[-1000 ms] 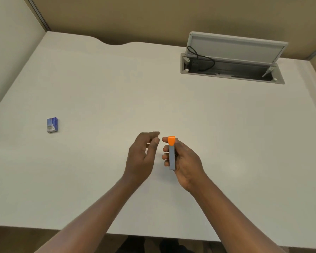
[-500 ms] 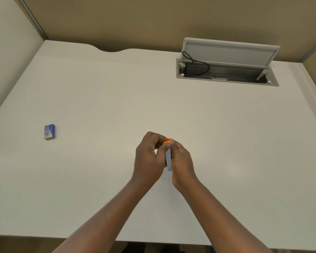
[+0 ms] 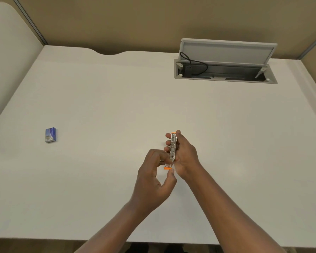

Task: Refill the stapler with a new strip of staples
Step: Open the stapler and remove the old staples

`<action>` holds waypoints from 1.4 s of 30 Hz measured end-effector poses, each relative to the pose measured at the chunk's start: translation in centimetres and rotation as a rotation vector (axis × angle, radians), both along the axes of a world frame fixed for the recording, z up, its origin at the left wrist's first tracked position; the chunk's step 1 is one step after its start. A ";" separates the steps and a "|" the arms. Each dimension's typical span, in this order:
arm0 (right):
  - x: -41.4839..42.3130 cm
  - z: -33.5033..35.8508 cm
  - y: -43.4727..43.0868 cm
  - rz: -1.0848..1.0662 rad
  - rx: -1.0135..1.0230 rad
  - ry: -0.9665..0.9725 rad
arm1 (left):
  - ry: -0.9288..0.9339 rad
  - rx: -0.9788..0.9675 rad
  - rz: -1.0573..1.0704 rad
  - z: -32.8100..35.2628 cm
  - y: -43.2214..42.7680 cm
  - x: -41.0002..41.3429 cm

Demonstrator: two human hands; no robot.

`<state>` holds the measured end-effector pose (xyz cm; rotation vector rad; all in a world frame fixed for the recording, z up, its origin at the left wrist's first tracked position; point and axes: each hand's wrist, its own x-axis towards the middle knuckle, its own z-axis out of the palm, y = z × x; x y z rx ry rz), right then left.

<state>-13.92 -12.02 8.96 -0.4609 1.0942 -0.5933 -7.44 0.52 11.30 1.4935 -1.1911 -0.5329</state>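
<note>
My right hand (image 3: 185, 154) grips a small stapler (image 3: 172, 147) upright above the white desk (image 3: 98, 106), its metal underside facing me and an orange tip at the top. My left hand (image 3: 153, 178) pinches the stapler's orange-ended piece (image 3: 167, 167), which sticks out at the lower end. A small blue box of staples (image 3: 51, 134) lies on the desk far to the left, out of both hands' reach.
An open grey cable hatch (image 3: 225, 70) with a raised lid and a black cable is set into the desk at the back right. Beige partition walls stand behind and at the sides. The desk's front edge runs just under my forearms.
My hands came together on the stapler. It has turned so the metal side shows, and my left hand has drawn the orange-ended piece out and down from it.
</note>
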 end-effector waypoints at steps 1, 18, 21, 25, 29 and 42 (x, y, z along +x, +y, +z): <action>0.0 -0.1 0.0 0.017 -0.015 0.006 | -0.007 0.007 0.002 -0.2 0.3 0.0; -0.3 0.4 1.0 0.098 -0.078 -0.155 | -0.390 0.107 -0.056 -2.6 2.5 -0.1; -0.4 0.3 1.5 0.164 -0.101 -0.156 | -0.461 0.181 0.078 -1.2 0.0 1.6; -0.8 0.3 2.2 0.237 -0.145 -0.212 | -0.632 0.258 0.080 -0.3 -2.0 2.9; -1.0 0.4 2.3 0.224 -0.159 -0.254 | -0.762 0.225 0.059 -0.7 -2.2 3.2; -0.8 0.4 2.3 0.178 -0.144 -0.212 | -0.713 0.190 0.028 -1.3 -1.8 2.8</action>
